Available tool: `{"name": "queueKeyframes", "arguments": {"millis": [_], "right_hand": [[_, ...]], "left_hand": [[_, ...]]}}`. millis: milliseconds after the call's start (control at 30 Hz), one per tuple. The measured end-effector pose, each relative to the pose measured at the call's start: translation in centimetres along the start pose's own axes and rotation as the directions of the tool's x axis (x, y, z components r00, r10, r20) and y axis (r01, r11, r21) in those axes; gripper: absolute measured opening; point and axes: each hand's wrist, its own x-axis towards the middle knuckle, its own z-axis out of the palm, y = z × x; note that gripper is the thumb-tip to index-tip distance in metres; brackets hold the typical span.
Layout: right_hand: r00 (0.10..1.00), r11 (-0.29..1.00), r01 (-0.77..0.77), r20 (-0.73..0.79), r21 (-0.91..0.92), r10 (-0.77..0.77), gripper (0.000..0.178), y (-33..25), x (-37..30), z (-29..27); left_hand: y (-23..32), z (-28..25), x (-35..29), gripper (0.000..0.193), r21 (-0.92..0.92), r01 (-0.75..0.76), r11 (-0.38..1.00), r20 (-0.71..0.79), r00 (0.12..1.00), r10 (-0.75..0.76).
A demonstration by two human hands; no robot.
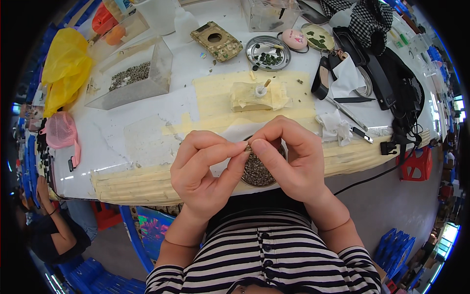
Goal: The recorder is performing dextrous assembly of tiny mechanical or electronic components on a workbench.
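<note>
A: ok what's going on with the hands here, can anyone tell?

B: Both are pinching. The left hand (203, 171) is pressing its thumb and index finger together, the right hand (296, 159) is doing the same, and the fingertips are nearly meeting. They're gripping a tiny piece (248, 147), but it's too small for me to tell what it is.

A: And where's that piece?

B: It's sitting in the fingertips, above the left side of a round dish (258, 186) that's holding loads of little metallic parts (259, 171). The right hand is partly hiding the dish.

A: Stuff around it?

B: A tape-covered block (241, 101) is standing beyond the hands, with a white cup (261, 91) on top. Off left, a clear bin (132, 94) is holding more small bits (129, 76).
</note>
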Motion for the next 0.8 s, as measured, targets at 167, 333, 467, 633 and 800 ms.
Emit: {"name": "queueKeyframes", "arguments": {"millis": [167,333,467,633,800], "right_hand": [[1.000,1.000,0.020,0.005,-0.023,-0.020,0.005,0.07,0.02,-0.06],[0.999,0.999,0.040,-0.008,-0.034,-0.040,0.005,0.11,0.01,0.04],[0.993,0.983,0.114,-0.007,-0.144,-0.116,0.005,-0.05,0.12,-0.03],[0.968,0.929,0.245,0.011,-0.277,-0.252,0.007,0.06,0.49,-0.16],[0.957,0.895,0.279,0.022,-0.348,-0.290,0.008,-0.09,0.56,-0.22]], "left_hand": [[0.03,0.03,0.00,0.025,0.004,-0.003,1.000,0.000,1.000,0.003],[0.05,0.04,-0.02,0.025,-0.005,0.010,1.000,-0.003,1.000,-0.010],[0.13,0.09,0.04,0.024,0.003,0.017,1.000,-0.005,1.000,-0.017],[0.12,0.02,0.04,0.023,-0.007,0.034,0.999,0.012,0.999,-0.034],[0.12,-0.02,0.00,0.024,-0.008,0.038,0.999,0.013,0.999,-0.038]]}}
